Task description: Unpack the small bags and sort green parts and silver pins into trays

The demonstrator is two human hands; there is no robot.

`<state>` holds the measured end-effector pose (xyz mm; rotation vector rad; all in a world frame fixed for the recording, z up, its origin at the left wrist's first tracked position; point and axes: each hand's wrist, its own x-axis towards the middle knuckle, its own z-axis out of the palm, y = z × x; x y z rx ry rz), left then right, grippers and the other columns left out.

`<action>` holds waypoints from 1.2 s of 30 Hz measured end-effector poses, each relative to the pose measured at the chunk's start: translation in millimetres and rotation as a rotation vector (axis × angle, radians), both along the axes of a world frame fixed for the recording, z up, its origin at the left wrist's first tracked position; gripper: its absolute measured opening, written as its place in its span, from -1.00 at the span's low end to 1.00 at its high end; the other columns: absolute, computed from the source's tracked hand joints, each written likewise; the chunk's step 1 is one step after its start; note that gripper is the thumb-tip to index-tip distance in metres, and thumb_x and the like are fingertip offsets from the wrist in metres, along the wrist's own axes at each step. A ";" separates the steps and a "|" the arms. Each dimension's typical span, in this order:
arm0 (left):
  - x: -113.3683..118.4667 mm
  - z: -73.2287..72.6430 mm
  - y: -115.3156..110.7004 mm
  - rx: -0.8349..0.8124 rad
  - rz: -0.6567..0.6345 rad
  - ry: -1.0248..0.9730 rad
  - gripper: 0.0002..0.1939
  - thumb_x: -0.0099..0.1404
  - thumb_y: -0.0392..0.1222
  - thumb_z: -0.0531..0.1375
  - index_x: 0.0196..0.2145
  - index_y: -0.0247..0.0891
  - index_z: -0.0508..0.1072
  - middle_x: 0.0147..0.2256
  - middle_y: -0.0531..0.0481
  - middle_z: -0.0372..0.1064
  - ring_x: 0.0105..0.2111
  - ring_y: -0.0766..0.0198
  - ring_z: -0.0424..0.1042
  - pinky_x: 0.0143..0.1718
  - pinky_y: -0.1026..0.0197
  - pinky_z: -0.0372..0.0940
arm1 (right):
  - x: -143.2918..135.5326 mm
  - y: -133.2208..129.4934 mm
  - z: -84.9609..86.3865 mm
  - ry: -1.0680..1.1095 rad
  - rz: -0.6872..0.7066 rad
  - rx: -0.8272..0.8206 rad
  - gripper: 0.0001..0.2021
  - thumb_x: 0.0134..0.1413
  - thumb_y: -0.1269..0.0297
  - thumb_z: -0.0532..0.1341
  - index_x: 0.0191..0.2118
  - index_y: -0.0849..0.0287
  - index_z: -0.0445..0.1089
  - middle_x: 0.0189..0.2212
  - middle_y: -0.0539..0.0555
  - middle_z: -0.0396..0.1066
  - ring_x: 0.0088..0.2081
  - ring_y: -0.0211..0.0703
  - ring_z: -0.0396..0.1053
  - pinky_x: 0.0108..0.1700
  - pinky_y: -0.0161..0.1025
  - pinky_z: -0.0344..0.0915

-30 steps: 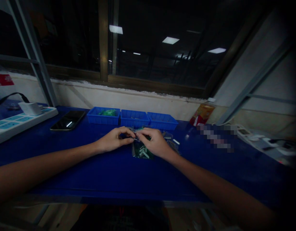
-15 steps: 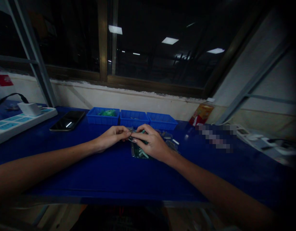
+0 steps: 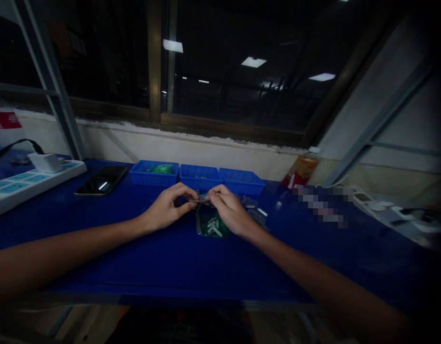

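Observation:
Between my two hands, a small clear plastic bag point(image 3: 203, 197) is stretched above the blue table. My left hand point(image 3: 170, 205) pinches its left end with thumb and forefinger. At the other end, my right hand point(image 3: 229, 210) grips it the same way. What the bag contains is too dim to make out. Just below my fingers lies a green piece point(image 3: 213, 226) with several short pale sticks on it, partly covered by my right hand. More small clear bags point(image 3: 256, 215) lie to the right of my right hand, along with a small white stick point(image 3: 262, 212).
Three blue bins point(image 3: 200, 177) stand in a row at the back, the left one holding green material. A phone point(image 3: 101, 180) and a white power strip point(image 3: 37, 184) lie at the left. Toward the right are a red and yellow packet point(image 3: 301, 171) and white cables with plugs point(image 3: 385, 205).
My right hand has drawn back from the left one, and its fingers have closed on the bag's right end. The bag and the green piece below show more now.

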<state>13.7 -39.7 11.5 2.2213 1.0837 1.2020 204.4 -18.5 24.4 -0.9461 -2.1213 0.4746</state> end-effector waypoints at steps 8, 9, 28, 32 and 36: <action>-1.8 -3.8 3.0 0.029 -0.046 0.048 -0.83 0.21 -0.23 0.12 -0.21 -0.22 0.36 -0.20 -0.04 0.28 -0.15 0.23 0.27 -0.16 0.14 0.21 | -0.5 -5.2 0.6 0.008 0.007 0.084 -0.85 0.04 0.32 0.12 -0.41 0.21 0.42 -0.52 0.00 0.38 -0.49 -0.31 0.27 -0.44 -0.33 0.15; -1.9 -4.7 3.5 0.008 -0.043 0.054 -0.81 0.21 -0.21 0.13 -0.19 -0.22 0.34 -0.18 -0.05 0.27 -0.14 0.21 0.26 -0.17 0.14 0.22 | 0.3 -4.8 0.1 0.002 -0.009 0.111 -0.84 0.05 0.31 0.12 -0.40 0.21 0.43 -0.53 0.00 0.39 -0.51 -0.31 0.27 -0.45 -0.34 0.15; 1.1 0.7 5.5 -0.442 -0.153 -0.240 -0.75 0.23 -0.06 0.06 -0.45 -0.30 0.33 -0.46 0.04 0.31 -0.40 0.31 0.28 -0.29 0.22 0.14 | 4.9 -6.1 -3.7 -0.119 0.030 0.369 -0.76 0.09 0.39 0.05 -0.19 0.12 0.43 -0.26 0.04 0.49 -0.25 -0.22 0.44 -0.16 -0.22 0.33; 2.4 -1.5 7.1 -0.374 -0.092 -0.359 -0.87 0.16 -0.18 0.13 -0.43 -0.30 0.29 -0.48 0.09 0.26 -0.44 0.37 0.25 -0.32 0.25 0.14 | 4.1 -5.2 -4.3 -0.148 0.122 0.322 -0.67 0.02 0.54 0.00 -0.17 0.15 0.41 -0.21 0.06 0.43 -0.17 -0.23 0.38 -0.13 -0.23 0.28; 0.6 -3.9 6.9 -0.219 -0.067 -0.325 -0.88 0.16 -0.19 0.15 -0.40 -0.30 0.29 -0.45 0.08 0.24 -0.41 0.37 0.25 -0.32 0.25 0.15 | 0.8 -5.0 -3.0 -0.097 0.083 0.199 -0.84 0.05 0.40 0.09 -0.32 0.18 0.43 -0.24 0.10 0.33 -0.16 -0.21 0.31 -0.10 -0.22 0.23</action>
